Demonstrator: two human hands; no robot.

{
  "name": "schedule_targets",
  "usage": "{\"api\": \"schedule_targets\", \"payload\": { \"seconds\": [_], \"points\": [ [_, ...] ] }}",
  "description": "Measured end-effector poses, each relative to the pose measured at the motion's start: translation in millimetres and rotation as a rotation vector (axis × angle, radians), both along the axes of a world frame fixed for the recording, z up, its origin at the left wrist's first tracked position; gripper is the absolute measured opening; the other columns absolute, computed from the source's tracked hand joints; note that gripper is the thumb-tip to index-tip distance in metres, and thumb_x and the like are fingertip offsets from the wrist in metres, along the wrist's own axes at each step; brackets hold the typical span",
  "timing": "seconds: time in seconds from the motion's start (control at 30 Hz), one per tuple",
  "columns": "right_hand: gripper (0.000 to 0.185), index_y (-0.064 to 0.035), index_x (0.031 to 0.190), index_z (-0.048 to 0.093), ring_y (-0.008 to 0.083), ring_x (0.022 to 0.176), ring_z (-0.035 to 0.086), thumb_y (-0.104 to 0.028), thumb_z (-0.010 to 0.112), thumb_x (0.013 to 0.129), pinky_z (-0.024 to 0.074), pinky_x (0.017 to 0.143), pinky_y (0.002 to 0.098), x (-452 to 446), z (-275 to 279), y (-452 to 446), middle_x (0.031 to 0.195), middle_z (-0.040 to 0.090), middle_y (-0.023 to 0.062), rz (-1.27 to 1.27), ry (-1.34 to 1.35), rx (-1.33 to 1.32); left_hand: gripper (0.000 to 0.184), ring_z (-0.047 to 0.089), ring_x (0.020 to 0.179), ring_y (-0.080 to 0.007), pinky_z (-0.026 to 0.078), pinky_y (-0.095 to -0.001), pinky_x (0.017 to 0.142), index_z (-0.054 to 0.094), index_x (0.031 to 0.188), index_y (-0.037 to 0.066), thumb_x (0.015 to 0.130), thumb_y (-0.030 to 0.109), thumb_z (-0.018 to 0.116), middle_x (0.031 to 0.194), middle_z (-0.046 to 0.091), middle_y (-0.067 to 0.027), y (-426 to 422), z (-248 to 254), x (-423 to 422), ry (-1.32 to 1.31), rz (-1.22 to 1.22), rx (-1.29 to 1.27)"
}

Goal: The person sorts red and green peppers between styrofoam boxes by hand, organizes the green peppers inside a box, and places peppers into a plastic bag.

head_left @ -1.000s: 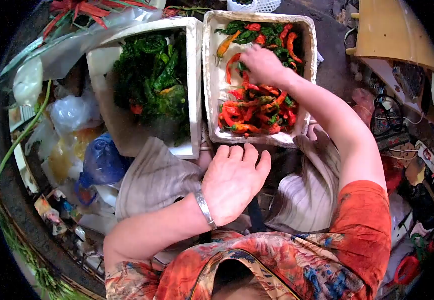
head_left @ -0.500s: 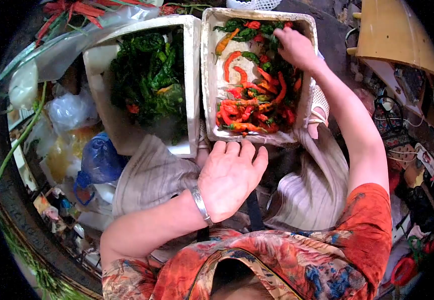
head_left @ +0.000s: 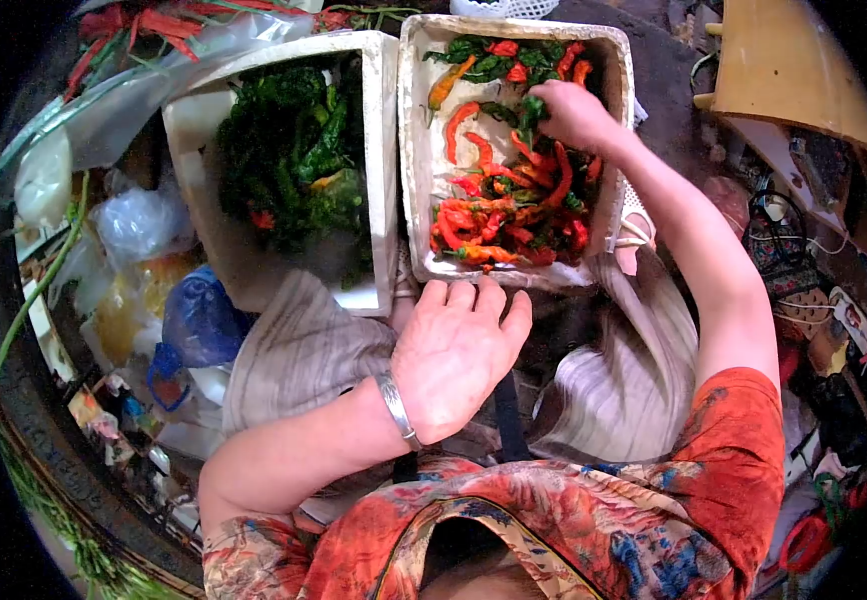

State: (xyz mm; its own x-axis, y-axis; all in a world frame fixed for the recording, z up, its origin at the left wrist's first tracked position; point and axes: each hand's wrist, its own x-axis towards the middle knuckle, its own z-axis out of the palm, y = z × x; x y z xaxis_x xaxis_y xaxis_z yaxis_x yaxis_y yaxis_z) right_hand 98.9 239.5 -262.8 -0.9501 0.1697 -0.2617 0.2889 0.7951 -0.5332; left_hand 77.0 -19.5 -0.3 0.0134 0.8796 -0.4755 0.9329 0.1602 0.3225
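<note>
My right hand (head_left: pixel 576 117) is closed on a green chili pepper (head_left: pixel 531 115), holding it over the far right part of a white foam box (head_left: pixel 417 150). Red and orange chili peppers (head_left: pixel 479 220) lie heaped in the near half of that box, with some green and red ones at its far end. My left hand (head_left: pixel 462 345), wearing a silver bracelet (head_left: pixel 399 410), is open at the near rim of the box. Its fingers are slightly apart and hold nothing; whether the fingertips touch the rim I cannot tell.
Left of the chili box stands a second foam box (head_left: pixel 384 180) with dark green peppers (head_left: pixel 304 160). A blue plastic bag (head_left: pixel 204 315) and clear bags (head_left: pixel 144 222) lie at the left. A yellowish wooden board (head_left: pixel 794 75) leans in from the upper right, with clutter below it.
My right hand has drawn a little nearer and to the left, and a green chili pepper now shows in its fingers. Red peppers behind it have come into view. My left hand barely moved.
</note>
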Motion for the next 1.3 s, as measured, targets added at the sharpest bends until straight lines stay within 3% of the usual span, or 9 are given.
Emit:
{"api": "schedule_targets", "payload": {
  "seconds": [0.13, 0.3, 0.37, 0.6, 0.7, 0.77, 0.87, 0.9, 1.3],
  "points": [
    [0.038, -0.0019, 0.114, 0.063, 0.0100, 0.080, 0.060, -0.001, 0.069, 0.077, 0.0503, 0.077, 0.0262, -5.2, 30.6, 21.4, 0.090, 0.067, 0.0003, -0.332, -0.034, -0.620, 0.043, 0.056, 0.086, -0.0243, 0.042, -0.0368, 0.077, 0.057, 0.121, 0.008, 0.078, 0.016, 0.055, 0.108, 0.059, -0.0124, -0.7, 1.0, -0.4, 0.020, -0.013, 0.019],
    [0.018, -0.0031, 0.094, 0.066, 0.0094, 0.067, 0.059, -0.013, 0.066, 0.079, 0.0497, 0.063, 0.0237, -27.3, 91.2, -5.0, 0.079, 0.066, 0.0016, -0.297, 0.207, -1.037, 0.043, 0.056, 0.085, -0.0248, 0.042, -0.0364, 0.076, 0.057, 0.120, 0.007, 0.078, 0.016, 0.055, 0.106, 0.059, -0.0120, -1.2, 2.6, -0.1, 0.005, -0.025, -0.020],
    [0.036, -0.0029, 0.117, 0.061, 0.0086, 0.079, 0.063, -0.009, 0.065, 0.082, 0.0513, 0.075, 0.0241, -51.7, 131.5, -33.3, 0.092, 0.066, 0.0020, -0.151, 0.171, -1.089, 0.043, 0.057, 0.085, -0.0249, 0.043, -0.0360, 0.076, 0.058, 0.119, 0.006, 0.078, 0.016, 0.055, 0.103, 0.059, -0.0117, -2.0, 2.3, 1.2, 0.005, -0.018, 0.032],
    [0.063, -0.0017, 0.131, 0.052, 0.0149, 0.113, 0.053, -0.029, 0.076, 0.079, 0.0442, 0.094, 0.0281, -106.9, 197.0, -106.7, 0.121, 0.060, 0.0131, 0.116, 0.360, -1.223, 0.042, 0.057, 0.086, -0.0250, 0.043, -0.0361, 0.076, 0.058, 0.118, 0.004, 0.077, 0.015, 0.055, 0.099, 0.058, -0.0116, -2.1, -0.4, 2.8, -0.028, 0.010, 0.035],
    [0.027, -0.0007, 0.108, 0.064, 0.0152, 0.090, 0.061, -0.023, 0.063, 0.092, 0.0490, 0.081, 0.0301, -100.9, 135.1, -64.0, 0.097, 0.067, 0.0068, -0.081, 0.393, -0.681, 0.042, 0.057, 0.085, -0.0247, 0.043, -0.0357, 0.076, 0.058, 0.118, 0.004, 0.077, 0.015, 0.054, 0.098, 0.058, -0.0114, 0.5, 5.7, -3.3, -0.011, 0.022, -0.035],
    [0.021, -0.0003, 0.101, 0.063, 0.0275, 0.077, 0.063, -0.018, 0.060, 0.090, 0.0508, 0.074, 0.0347, -74.4, 85.4, -37.8, 0.085, 0.065, 0.0151, 0.013, 0.278, -0.306, 0.038, 0.059, 0.089, -0.0228, 0.043, -0.0363, 0.079, 0.059, 0.117, 0.004, 0.082, 0.018, 0.054, 0.102, 0.062, -0.0127, -2.1, 5.9, -4.0, 0.000, -0.015, -0.016],
    [0.019, -0.0031, 0.099, 0.060, 0.0346, 0.088, 0.064, -0.006, 0.060, 0.080, 0.0523, 0.073, 0.0456, -22.7, 18.3, -38.3, 0.094, 0.060, 0.0184, 0.142, 0.193, 0.033, 0.040, 0.059, 0.090, -0.0232, 0.043, -0.0366, 0.080, 0.058, 0.121, 0.004, 0.083, 0.018, 0.054, 0.104, 0.062, -0.0139, -3.0, 4.0, -3.5, 0.009, -0.038, -0.016],
    [0.022, -0.0044, 0.102, 0.057, 0.0353, 0.091, 0.062, -0.005, 0.058, 0.080, 0.0523, 0.073, 0.0459, -19.9, -7.8, -39.3, 0.099, 0.056, 0.0183, 0.237, -0.113, 0.130, 0.040, 0.059, 0.090, -0.0232, 0.043, -0.0366, 0.080, 0.058, 0.121, 0.004, 0.083, 0.018, 0.054, 0.104, 0.062, -0.0139, -1.9, 3.8, -4.4, 0.008, -0.042, -0.018],
    [0.041, -0.0052, 0.113, 0.057, 0.0352, 0.101, 0.058, -0.016, 0.066, 0.075, 0.0473, 0.089, 0.0437, -23.4, 11.5, -16.9, 0.105, 0.058, 0.0175, 0.006, 0.043, -0.121, 0.048, 0.055, 0.088, -0.0258, 0.042, -0.0367, 0.079, 0.054, 0.126, 0.004, 0.079, 0.015, 0.053, 0.113, 0.057, -0.0161, -1.7, 5.7, -9.1, -0.030, -0.005, -0.051]
  ]
}}
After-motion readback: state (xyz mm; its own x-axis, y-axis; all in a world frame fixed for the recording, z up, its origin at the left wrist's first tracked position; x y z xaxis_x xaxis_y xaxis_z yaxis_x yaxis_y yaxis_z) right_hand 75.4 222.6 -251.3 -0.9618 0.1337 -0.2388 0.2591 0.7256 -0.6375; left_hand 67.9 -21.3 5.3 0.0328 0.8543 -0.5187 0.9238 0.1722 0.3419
